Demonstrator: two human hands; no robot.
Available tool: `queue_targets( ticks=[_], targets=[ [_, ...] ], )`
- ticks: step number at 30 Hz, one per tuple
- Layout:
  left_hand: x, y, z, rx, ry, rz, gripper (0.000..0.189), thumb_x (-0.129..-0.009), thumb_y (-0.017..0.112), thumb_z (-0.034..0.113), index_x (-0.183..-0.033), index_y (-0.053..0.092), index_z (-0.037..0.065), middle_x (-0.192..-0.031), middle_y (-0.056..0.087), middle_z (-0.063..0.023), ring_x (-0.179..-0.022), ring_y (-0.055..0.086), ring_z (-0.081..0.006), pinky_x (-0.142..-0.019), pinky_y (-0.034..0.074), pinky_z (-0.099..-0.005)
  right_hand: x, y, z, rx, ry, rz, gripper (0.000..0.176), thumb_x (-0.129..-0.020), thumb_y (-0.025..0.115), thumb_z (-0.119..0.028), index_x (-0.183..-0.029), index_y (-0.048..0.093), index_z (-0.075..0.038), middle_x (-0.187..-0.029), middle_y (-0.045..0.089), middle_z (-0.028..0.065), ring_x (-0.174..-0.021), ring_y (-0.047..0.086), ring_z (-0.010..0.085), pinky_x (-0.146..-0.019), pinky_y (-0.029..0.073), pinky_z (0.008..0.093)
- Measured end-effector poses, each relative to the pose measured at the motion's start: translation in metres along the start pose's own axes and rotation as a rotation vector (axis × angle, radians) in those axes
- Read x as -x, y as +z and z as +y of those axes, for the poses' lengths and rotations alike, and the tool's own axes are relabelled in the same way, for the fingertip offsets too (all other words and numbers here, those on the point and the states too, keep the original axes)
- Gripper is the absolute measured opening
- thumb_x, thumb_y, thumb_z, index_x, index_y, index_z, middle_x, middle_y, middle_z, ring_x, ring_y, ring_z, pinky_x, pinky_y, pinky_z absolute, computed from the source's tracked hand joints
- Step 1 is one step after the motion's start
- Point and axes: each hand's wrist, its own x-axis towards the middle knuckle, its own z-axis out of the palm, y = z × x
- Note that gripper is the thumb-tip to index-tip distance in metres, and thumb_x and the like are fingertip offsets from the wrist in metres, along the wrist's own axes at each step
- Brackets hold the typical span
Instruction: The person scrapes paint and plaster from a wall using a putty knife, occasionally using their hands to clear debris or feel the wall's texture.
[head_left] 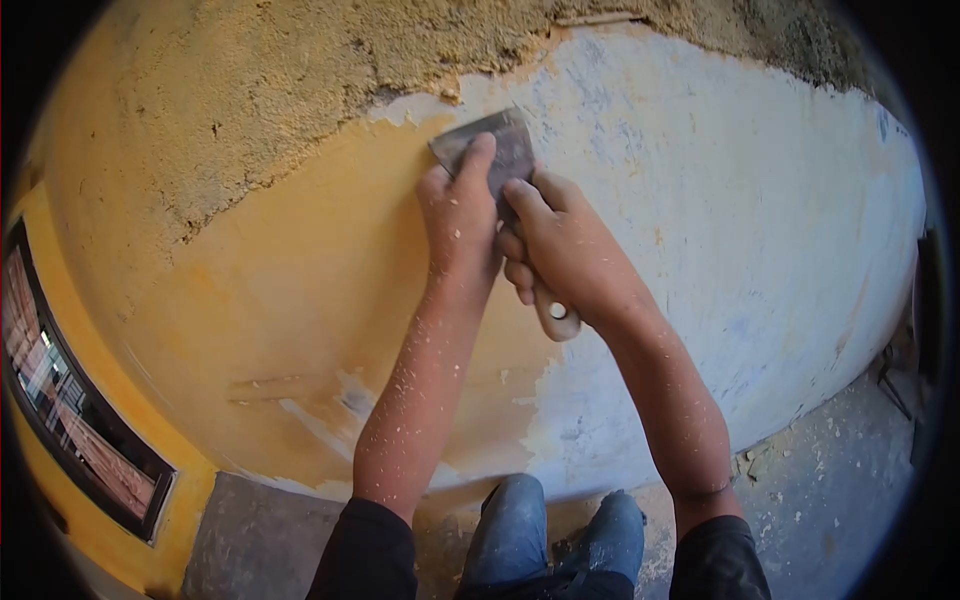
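Right grip (568, 240) clasps scraper (514, 155) — blade (512, 128) above, handle end (566, 328) below.

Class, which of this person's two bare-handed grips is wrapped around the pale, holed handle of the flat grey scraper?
The right grip: its fingers curl around the handle. The left grip instead has its thumb on the blade.

This looks like a renovation site. The wall (330, 250) is part-stripped; pale flakes (765, 458) litter the floor (850, 480) below it.
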Motion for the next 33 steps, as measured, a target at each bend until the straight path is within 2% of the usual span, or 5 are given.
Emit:
queue_targets(
  ticks=[4,18,20,24,33],
  targets=[
    [-0.015,0.005,0.022,-0.078,-0.209,-0.046,0.024,-0.095,0.057,0.015,-0.101,0.064,-0.008,-0.087,0.070,-0.0129,-0.068,0.067,-0.0194,-0.060,0.055,-0.0322,-0.010,-0.001,-0.010,-0.030,0.042,-0.007,0.027,-0.102,0.040,-0.024,-0.097,0.050,0.000,-0.062,0.050,0.0021,-0.044,0.048,0.0104,-0.043,0.042,0.0273],
    [-0.024,0.022,-0.017,0.068,-0.024,-0.058,0.025,-0.093,0.059,0.016,-0.097,0.063,-0.008,-0.090,0.068,-0.0168,-0.065,0.065,-0.0199,-0.050,0.051,-0.0323,-0.013,-0.032,-0.008,-0.039,0.048,-0.033,0.027,-0.101,0.038,-0.020,-0.097,0.050,0.004,-0.062,0.053,0.0051,-0.045,0.050,0.0142,-0.046,0.046,0.0311],
    [-0.026,0.030,0.003,0.017,-0.187,-0.066,0.029,-0.093,0.061,0.020,-0.104,0.062,-0.007,-0.089,0.070,-0.0163,-0.071,0.069,-0.0241,-0.063,0.056,-0.0344,-0.015,-0.029,-0.015,0.006,0.090,0.015,0.027,-0.102,0.039,-0.021,-0.098,0.051,0.003,-0.062,0.053,0.0048,-0.045,0.050,0.0138,-0.045,0.045,0.0307],
    [-0.031,0.024,-0.045,0.108,0.078,-0.109,0.031,-0.095,0.058,0.026,-0.103,0.062,-0.005,-0.086,0.069,-0.0148,-0.056,0.063,-0.0217,-0.045,0.050,-0.0343,-0.009,-0.035,-0.007,-0.002,0.048,0.012,0.027,-0.103,0.041,-0.024,-0.097,0.050,0.000,-0.062,0.050,0.0020,-0.043,0.047,0.0109,-0.041,0.042,0.0280],
    [-0.008,0.015,-0.028,0.155,-0.010,0.025,0.031,-0.095,0.061,0.025,-0.107,0.061,-0.003,-0.096,0.067,-0.0124,-0.082,0.066,-0.0214,-0.069,0.055,-0.0332,0.000,-0.028,-0.012,0.099,0.153,-0.062,0.030,-0.105,0.041,-0.028,-0.102,0.051,-0.001,-0.061,0.046,-0.0013,-0.043,0.043,0.0081,-0.039,0.040,0.0259]
  ],
)
